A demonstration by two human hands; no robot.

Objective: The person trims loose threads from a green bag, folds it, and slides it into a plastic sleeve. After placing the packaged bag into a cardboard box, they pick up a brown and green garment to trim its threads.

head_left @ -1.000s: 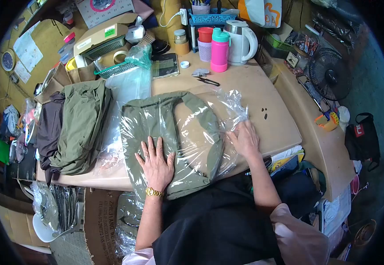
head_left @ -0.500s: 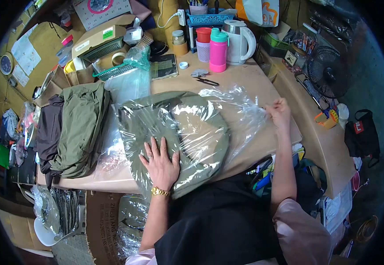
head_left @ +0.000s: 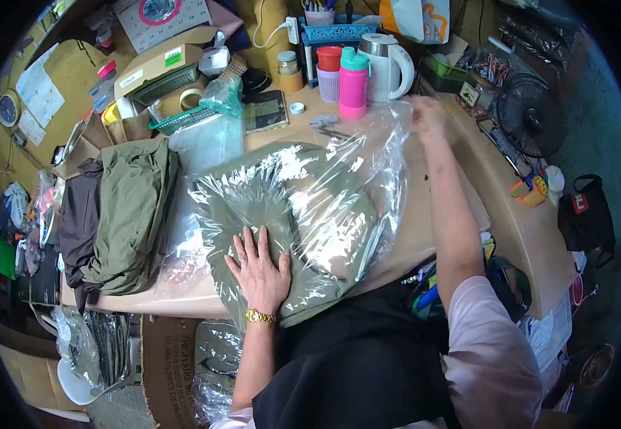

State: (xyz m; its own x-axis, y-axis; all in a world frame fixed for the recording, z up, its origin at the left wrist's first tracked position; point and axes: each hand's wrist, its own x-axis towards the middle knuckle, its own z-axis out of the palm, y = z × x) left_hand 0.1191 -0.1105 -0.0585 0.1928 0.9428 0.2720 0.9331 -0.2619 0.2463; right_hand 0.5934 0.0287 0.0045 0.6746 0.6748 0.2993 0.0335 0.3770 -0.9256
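Note:
An olive-green garment (head_left: 250,189) lies inside a clear plastic bag (head_left: 389,179) on the table in front of me. My left hand (head_left: 260,272) rests flat on the bagged garment, fingers spread, with a gold watch at the wrist. Out to the right and farther back, my right hand (head_left: 430,118) is blurred by motion, its fingers closed at the bag's far corner. From there the loose plastic rises in a stretched sheet, overlapping small black scissors (head_left: 335,134) behind it.
Folded green (head_left: 135,214) and dark trousers-like cloth (head_left: 80,222) lie at left beside flat plastic bags (head_left: 210,146). A pink bottle (head_left: 353,82) and a white kettle (head_left: 389,68) stand at the back, close to my right hand. Below the table edge is a cardboard box (head_left: 167,372).
My right hand has moved away from me and slightly left, pulling the bag's gathered end up and spreading it out. My left hand stays pressed on the garment.

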